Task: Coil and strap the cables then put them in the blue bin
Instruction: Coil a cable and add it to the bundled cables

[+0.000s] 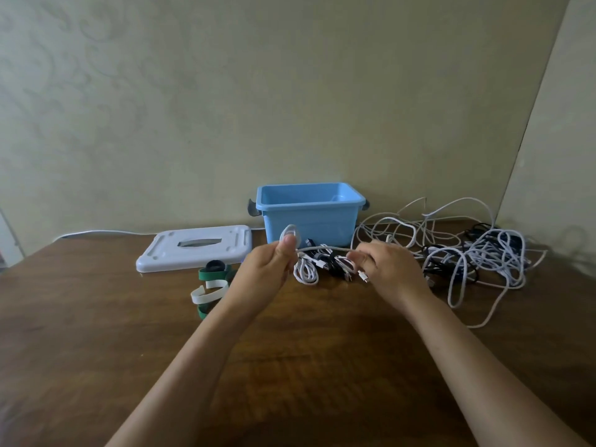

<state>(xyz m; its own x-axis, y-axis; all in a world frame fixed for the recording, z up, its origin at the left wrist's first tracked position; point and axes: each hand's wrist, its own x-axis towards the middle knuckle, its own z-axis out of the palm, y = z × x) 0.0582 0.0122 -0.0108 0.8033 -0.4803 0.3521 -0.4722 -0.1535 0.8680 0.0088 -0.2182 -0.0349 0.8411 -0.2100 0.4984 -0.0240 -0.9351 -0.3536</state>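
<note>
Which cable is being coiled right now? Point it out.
The white cable stretched between the two hands: the left hand pinches its small loop, the right hand holds its other end. The other cables lie on the table.

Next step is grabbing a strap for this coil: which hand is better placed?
Left, probably. The straps lie on the table just beside the left hand, while the right hand is on the tangled cable pile's side. But the left hand pinches the white cable's small loop, so that must pass to the right first.
</note>
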